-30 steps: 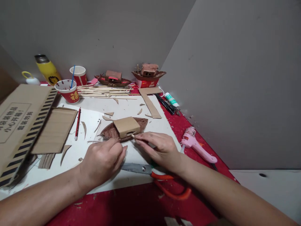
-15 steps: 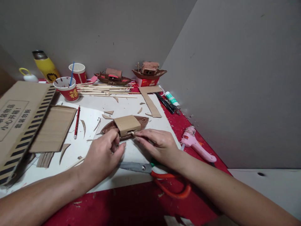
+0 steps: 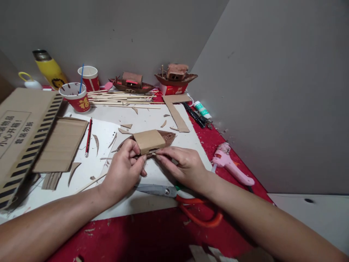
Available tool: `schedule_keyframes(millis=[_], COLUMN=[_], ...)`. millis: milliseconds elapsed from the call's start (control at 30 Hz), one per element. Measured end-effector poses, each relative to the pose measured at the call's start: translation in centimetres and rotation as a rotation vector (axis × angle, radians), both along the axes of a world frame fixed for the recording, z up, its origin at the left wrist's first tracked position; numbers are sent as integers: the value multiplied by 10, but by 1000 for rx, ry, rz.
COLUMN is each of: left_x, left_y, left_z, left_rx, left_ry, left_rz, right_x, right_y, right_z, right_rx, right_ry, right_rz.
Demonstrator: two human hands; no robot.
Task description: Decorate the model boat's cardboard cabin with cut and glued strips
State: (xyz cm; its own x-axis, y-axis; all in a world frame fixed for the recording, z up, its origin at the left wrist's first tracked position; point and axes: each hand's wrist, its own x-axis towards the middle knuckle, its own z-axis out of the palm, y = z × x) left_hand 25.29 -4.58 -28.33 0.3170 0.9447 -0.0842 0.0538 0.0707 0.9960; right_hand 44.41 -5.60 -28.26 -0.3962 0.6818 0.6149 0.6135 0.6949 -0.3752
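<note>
A: Where was the boat (image 3: 149, 142)?

B: On the white sheet (image 3: 147, 118) over the red table (image 3: 131, 236), between the hands. Tan roof (image 3: 148, 136) across its middle; brown hull showed at the right end, left end mostly behind the left hand (image 3: 125, 163).

A: And the right hand (image 3: 184, 163)?

B: Grip pinched, thumb and forefinger on a tiny pale stick (image 3: 154, 154). Held at the boat's near side, just below the roof edge. Could not tell whether stick met hull.

A: Left grip?

B: Fingers curled at the boat's left end, thumb toward the near side. Could not tell if it pressed on the hull or merely rested there.

A: Close by?

B: Scissors (image 3: 169, 191) on the near side, blades pointing left, orange handles partly under the right forearm. A loose skewer (image 3: 91, 183) slanted out by the left wrist. Card scraps scattered about.

A: Farther out?

B: Right: pink glue gun (image 3: 231, 167). Left: pencil (image 3: 88, 138), striped carton (image 3: 32, 105). Far side: heap of sticks (image 3: 122, 99), front cup (image 3: 81, 104) with a blue rod leaning in it, then two more boats by the wall, the right one raised on a red box (image 3: 173, 90).
</note>
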Motion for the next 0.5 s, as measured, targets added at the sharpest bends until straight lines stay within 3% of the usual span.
schedule_keyframes(millis=[233,333,400,500], left_x=[3,4,5,6], left_y=[0,3,4,4], left_z=[0,0,1,2], left_rx=[-87,-77,-79,-90], left_ry=[-136,-135,-124,-123], left_rz=[51,67,64,51], right_x=[-1,-3,-3,-3], right_y=[-15,-22,-24,-26], right_z=[20,20,15,6], right_rx=[-216,-313,-267,-70], right_ry=[67,13,-46,-189], right_rz=[-134,-151,-149,-126])
